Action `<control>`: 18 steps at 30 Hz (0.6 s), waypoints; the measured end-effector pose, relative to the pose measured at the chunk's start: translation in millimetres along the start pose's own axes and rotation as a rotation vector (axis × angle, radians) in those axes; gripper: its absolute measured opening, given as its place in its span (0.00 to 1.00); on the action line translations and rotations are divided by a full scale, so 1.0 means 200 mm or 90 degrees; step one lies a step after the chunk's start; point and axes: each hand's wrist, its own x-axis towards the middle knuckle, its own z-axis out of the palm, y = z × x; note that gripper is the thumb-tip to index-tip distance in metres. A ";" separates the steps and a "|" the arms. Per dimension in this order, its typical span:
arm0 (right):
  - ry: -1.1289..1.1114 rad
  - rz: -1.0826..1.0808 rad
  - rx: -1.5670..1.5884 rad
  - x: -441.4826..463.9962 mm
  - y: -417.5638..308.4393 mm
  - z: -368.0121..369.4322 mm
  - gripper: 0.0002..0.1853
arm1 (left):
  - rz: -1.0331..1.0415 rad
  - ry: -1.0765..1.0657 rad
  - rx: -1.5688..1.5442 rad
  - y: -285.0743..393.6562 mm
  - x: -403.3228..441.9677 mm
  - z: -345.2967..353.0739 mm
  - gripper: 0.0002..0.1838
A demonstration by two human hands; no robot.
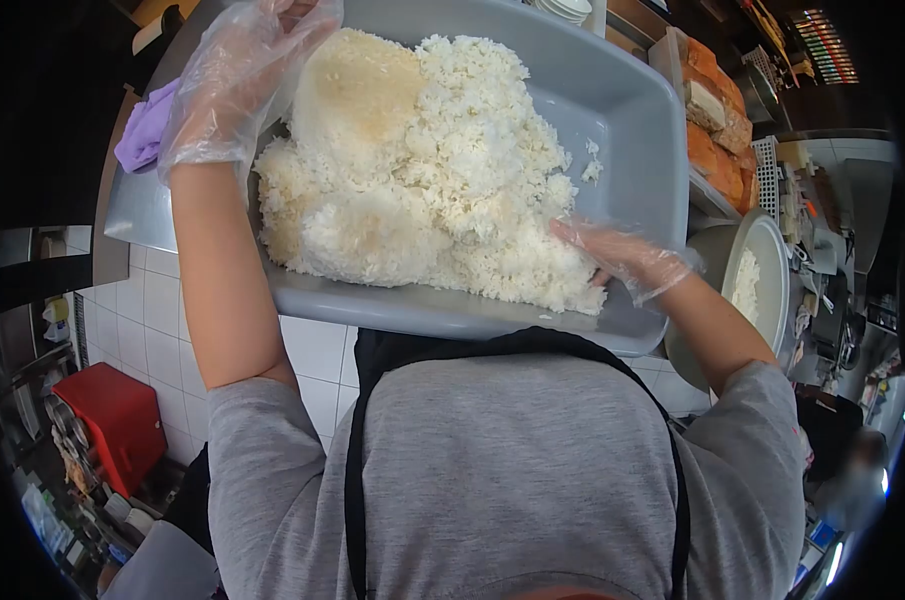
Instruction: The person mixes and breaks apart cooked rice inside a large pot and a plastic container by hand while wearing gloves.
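A large mound of cooked white rice [472, 150] fills much of a grey plastic tub [622, 90], with tan, compacted patches on some lumps. My left hand [262, 50], in a loose clear plastic glove, is at the tub's upper left side. Its fingers look bent at the rim, though the top of the frame cuts part of them off. Also gloved, my right hand [617, 255] touches the right end of the rice with its fingers apart. Some fingertips are against the grains. A few stray clumps stick to the tub's floor.
A purple cloth [147, 125] lies on the metal counter [137, 210] at left. On the right are a round pot [762, 250] with rice inside and a container of orange-brown loaf-like blocks [712, 110]. A red box [112, 425] stands at lower left.
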 end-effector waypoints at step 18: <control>0.291 -0.575 -0.414 0.10 -0.30 0.49 0.54 | -0.010 0.048 0.117 0.30 -0.10 -0.01 0.14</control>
